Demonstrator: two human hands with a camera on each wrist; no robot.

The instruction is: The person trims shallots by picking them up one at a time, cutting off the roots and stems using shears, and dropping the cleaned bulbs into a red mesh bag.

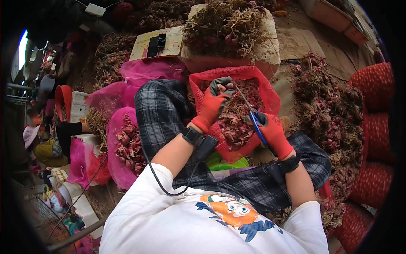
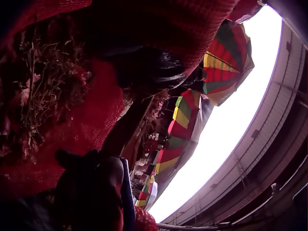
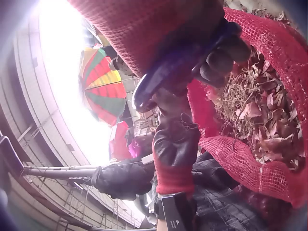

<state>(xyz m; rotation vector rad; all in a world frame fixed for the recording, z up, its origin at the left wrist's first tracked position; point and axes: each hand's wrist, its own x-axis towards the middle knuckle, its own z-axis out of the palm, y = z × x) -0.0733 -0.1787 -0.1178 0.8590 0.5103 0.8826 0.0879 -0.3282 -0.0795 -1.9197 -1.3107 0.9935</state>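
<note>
My left hand (image 1: 211,103), in a red glove with a dark palm, grips a few small shallots (image 1: 225,87) above a red mesh bag (image 1: 267,94). Scissors (image 1: 257,127) with blue handles sit in my gloved right hand (image 1: 272,131), their blades angled up to the left with the tips beside the shallots. Papery skins and dry stalks (image 1: 237,131) fill the bag under both hands. In the right wrist view the blue handle (image 3: 163,77) runs through my right hand, and the left hand (image 3: 175,147) appears beyond it. The left wrist view is dark.
A foam box (image 1: 270,38) heaped with dried shallot bunches (image 1: 230,25) stands ahead. More bunches (image 1: 317,97) lie to the right, beside stacked red sacks (image 1: 376,135). A pink mesh bag of shallots (image 1: 127,144) is on the left. A phone (image 1: 152,47) rests on a board.
</note>
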